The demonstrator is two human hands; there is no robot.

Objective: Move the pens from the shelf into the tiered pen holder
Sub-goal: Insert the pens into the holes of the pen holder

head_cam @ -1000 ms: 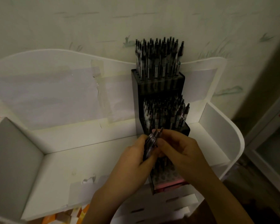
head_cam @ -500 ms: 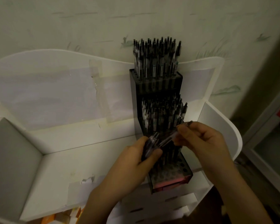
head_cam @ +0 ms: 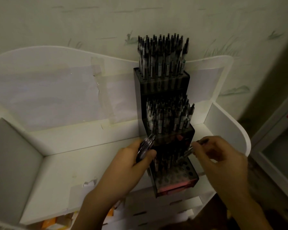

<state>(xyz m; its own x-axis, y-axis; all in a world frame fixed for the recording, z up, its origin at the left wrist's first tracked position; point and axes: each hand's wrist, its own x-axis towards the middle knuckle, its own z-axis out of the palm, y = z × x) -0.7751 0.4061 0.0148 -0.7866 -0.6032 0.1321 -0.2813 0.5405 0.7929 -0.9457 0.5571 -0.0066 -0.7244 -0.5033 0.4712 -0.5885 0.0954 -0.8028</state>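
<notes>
Head view: right hand (head_cam: 223,160) grip pinches pen (head_cam: 189,151) over tiered pen holder (head_cam: 176,178); left hand (head_cam: 131,163) clasps pens (head_cam: 145,147).

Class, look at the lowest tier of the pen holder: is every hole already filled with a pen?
No: the lowest tier shows several open holes near its front right.

Both arms were bare from the wrists back to the frame's lower edge. The left hand (head_cam: 131,165) and right hand (head_cam: 223,161) wore no gloves. No sleeve showed.

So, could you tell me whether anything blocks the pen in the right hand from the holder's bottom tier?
Nothing visible does: the pen pinched by the right hand points at open holes on the bottom tier's right side.
</notes>
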